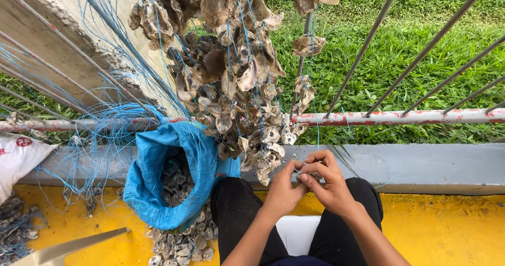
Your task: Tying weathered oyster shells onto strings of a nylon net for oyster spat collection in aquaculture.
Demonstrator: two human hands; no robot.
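Head view: a seated person works at a railing point(400, 117) hung with strung shells point(236, 82).
Line: thin blue line point(317, 134) drops from the hanging shells to the hands, running near-vertical.
Left hand point(283, 189): fingertips pinched shut on the line.
Right hand point(330, 184): just beside it, fingers curled closed, touching the left; what it holds is too small to tell.
Sack: blue sack point(158, 187) of shells, left of the knees.
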